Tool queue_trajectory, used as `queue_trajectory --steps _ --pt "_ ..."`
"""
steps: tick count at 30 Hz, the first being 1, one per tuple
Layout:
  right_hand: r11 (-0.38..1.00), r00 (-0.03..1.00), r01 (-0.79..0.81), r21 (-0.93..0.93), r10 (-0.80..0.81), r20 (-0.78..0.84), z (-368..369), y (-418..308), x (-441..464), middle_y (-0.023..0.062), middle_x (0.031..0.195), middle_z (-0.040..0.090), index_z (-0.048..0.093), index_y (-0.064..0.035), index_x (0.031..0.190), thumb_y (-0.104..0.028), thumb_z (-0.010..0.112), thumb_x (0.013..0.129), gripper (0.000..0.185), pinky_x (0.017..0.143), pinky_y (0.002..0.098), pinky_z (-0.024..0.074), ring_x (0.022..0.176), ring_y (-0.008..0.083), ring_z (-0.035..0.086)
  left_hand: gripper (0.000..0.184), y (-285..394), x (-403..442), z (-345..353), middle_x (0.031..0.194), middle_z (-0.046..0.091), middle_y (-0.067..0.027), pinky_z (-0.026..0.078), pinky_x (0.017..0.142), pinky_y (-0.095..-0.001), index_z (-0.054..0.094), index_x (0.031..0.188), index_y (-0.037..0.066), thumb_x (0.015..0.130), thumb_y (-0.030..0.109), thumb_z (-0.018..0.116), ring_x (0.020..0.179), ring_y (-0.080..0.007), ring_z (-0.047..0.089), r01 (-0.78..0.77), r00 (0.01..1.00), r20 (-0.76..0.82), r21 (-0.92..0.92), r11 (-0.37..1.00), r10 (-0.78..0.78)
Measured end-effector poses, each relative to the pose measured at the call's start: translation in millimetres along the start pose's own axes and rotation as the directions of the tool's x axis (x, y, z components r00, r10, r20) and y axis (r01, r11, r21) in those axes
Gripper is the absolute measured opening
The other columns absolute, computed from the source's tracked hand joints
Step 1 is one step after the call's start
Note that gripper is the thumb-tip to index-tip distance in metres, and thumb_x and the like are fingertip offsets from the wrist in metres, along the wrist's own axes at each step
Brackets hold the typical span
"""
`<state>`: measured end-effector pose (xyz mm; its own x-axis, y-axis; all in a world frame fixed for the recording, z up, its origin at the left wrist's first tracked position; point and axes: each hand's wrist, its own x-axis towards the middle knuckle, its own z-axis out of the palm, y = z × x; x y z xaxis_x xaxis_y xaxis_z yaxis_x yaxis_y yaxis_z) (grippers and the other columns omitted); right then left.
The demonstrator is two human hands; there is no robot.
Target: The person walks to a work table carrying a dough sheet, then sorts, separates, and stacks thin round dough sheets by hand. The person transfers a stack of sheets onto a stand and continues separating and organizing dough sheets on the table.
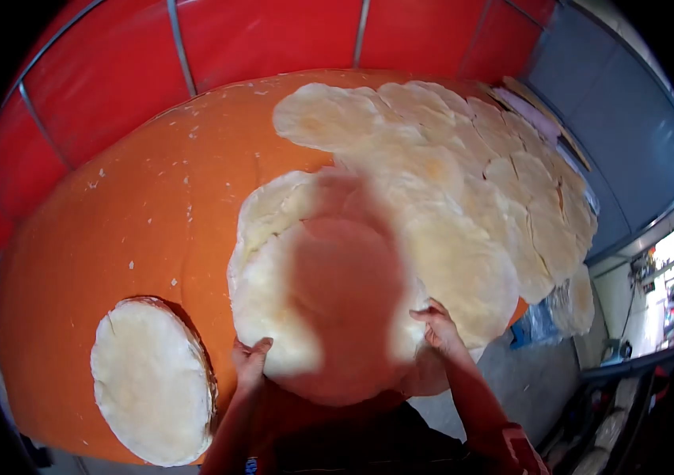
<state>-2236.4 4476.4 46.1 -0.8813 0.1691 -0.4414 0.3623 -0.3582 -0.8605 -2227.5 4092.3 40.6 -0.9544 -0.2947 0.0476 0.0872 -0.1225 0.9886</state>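
A large, thin round flatbread lies in front of my body at the table's near edge. My left hand pinches its near left edge, thumb on top. At its right edge my right hand is closed, with thumb and fingers together on the rim. A blurred reddish patch covers the middle of the view, so most of this flatbread's centre is hidden. Many overlapping flatbreads spread beyond it and to the right. Left of my left hand sits a neat stack of round flatbreads.
The orange-covered table carries scattered crumbs. Behind it stands a red panel wall with metal bars, and a grey-blue panel is at the right. A plastic bag lies near the right edge, above the grey floor.
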Motion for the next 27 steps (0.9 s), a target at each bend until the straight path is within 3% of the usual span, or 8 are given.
queue_trajectory --steps 7,11,13,14,16,19,23,27 --pt "0.993 0.986 -0.020 0.113 0.002 0.164 22.1 7.3 -47.2 0.0085 0.083 0.056 0.047 -0.0001 0.099 0.012 0.059 0.057 0.045 0.063 0.0252 0.0460 0.079 0.0183 0.055 0.050 50.2 -16.6 -26.1 0.087 0.054 -0.0127 0.043 0.078 -0.0308 0.040 0.104 -0.003 0.058 -0.010 0.057 0.082 -0.0201 0.054 0.476 0.876 -0.019 -0.135 0.869 -0.482" --pt "0.959 0.973 -0.140 0.245 0.087 0.214 33.6 -2.5 -58.1 0.0103 0.088 0.056 0.048 0.0035 0.101 0.005 0.056 0.065 0.037 0.068 0.0260 0.0448 0.083 0.0182 0.055 0.045 59.0 -13.8 -28.0 0.088 0.054 -0.0133 0.042 0.074 -0.0316 0.031 0.112 -0.002 0.072 -0.001 0.052 0.075 -0.0240 0.053 0.286 0.928 -0.152 -0.300 0.910 -0.341" --pt "0.959 0.957 -0.117 0.259 0.038 0.289 60.1 -36.8 -62.1 0.0105 0.091 0.055 0.045 0.0037 0.102 -0.003 0.058 0.069 0.036 0.073 0.0266 0.0430 0.085 0.0197 0.054 0.046 34.5 -3.4 -23.8 0.094 0.053 -0.0165 0.041 0.076 -0.0302 0.025 0.116 -0.004 0.078 0.009 0.048 0.082 -0.0261 0.053 -0.047 0.991 -0.096 0.390 0.920 0.092" --pt "0.975 0.995 0.001 0.223 -0.023 0.095 75.6 -39.0 -62.2 0.0089 0.092 0.055 0.046 0.0031 0.100 -0.003 0.059 0.068 0.035 0.075 0.0265 0.0419 0.089 0.0191 0.052 0.051 39.3 -4.5 -21.4 0.097 0.051 -0.0175 0.039 0.077 -0.0289 0.021 0.118 -0.004 0.078 0.011 0.049 0.090 -0.0233 0.051 0.233 0.973 -0.107 0.430 0.872 -0.207" --pt "0.982 0.997 0.058 -0.181 -0.066 -0.038 85.0 -34.6 -41.4 0.0089 0.098 0.053 0.047 0.0016 0.098 0.001 0.061 0.064 0.037 0.078 0.0276 0.0405 0.093 0.0181 0.050 0.054 52.4 -5.5 -8.2 0.096 0.051 -0.0156 0.037 0.079 -0.0267 0.020 0.120 -0.002 0.077 0.009 0.051 0.092 -0.0197 0.049 0.199 0.979 -0.136 0.779 0.595 -0.150" --pt "0.989 0.981 0.131 -0.075 -0.118 0.152 71.4 -20.4 -31.5 0.0089 0.098 0.052 0.043 -0.0002 0.102 0.005 0.062 0.059 0.047 0.079 0.0282 0.0397 0.094 0.0176 0.048 0.056 4.4 0.2 -32.7 0.100 0.048 -0.0134 0.035 0.084 -0.0280 0.021 0.120 -0.001 0.073 0.003 0.051 0.095 -0.0202 0.047 -0.211 0.972 0.052 0.629 0.748 0.231" --pt "0.995 0.994 0.102 -0.011 -0.101 0.044 60.2 -13.4 -31.3 0.0076 0.094 0.053 0.042 -0.0019 0.105 0.008 0.060 0.058 0.052 0.077 0.0273 0.0407 0.089 0.0176 0.050 0.060 30.3 0.2 -34.0 0.117 0.035 -0.0132 0.027 0.092 -0.0312 0.023 0.119 -0.002 0.066 -0.008 0.051 0.109 -0.0213 0.035 0.062 0.993 0.089 0.128 0.990 -0.074" --pt "0.963 0.962 0.236 0.131 -0.251 0.109 59.4 -18.6 -43.0 0.0062 0.095 0.050 0.037 -0.0062 0.111 0.007 0.058 0.062 0.055 0.083 0.0268 0.0365 0.096 0.0154 0.045 0.059 23.4 -2.9 -36.3 0.116 0.035 -0.0135 0.027 0.092 -0.0316 0.024 0.118 -0.002 0.066 -0.008 0.051 0.107 -0.0211 0.037 -0.029 0.995 0.101 0.135 0.990 0.015"
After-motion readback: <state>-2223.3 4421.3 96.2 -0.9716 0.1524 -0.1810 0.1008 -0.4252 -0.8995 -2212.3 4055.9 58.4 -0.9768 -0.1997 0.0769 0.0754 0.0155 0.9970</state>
